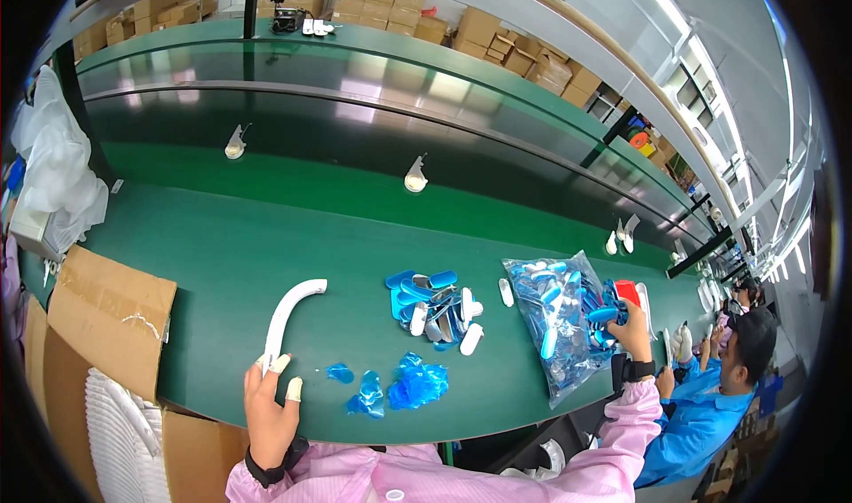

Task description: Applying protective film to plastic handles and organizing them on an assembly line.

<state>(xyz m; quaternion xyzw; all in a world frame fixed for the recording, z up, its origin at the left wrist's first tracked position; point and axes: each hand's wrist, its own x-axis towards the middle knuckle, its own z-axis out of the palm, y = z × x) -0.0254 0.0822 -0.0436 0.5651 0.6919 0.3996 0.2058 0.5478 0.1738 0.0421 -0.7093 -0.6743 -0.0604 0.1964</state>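
My left hand (271, 411) rests palm-down near the front edge of the green table, fingers spread, pale covers on some fingertips. Its fingertips touch the lower end of a white curved strip (286, 315) lying on the table. On the right, my right hand (632, 332) is at the mouth of a clear plastic bag (559, 374) full of blue and white oval pieces. Its thumb and fingers close on a blue oval piece (603, 315). Between my hands lies a pile of blue and white oval pieces (430, 309), with crumpled blue film (417, 381) in front of it.
An open cardboard box (111, 321) with stacked white curved strips (124, 436) stands at the left. A red item (628, 292) sits beyond my right hand. A co-worker in blue (710, 414) works on the right. White parts (415, 174) hang or stand along the back panel.
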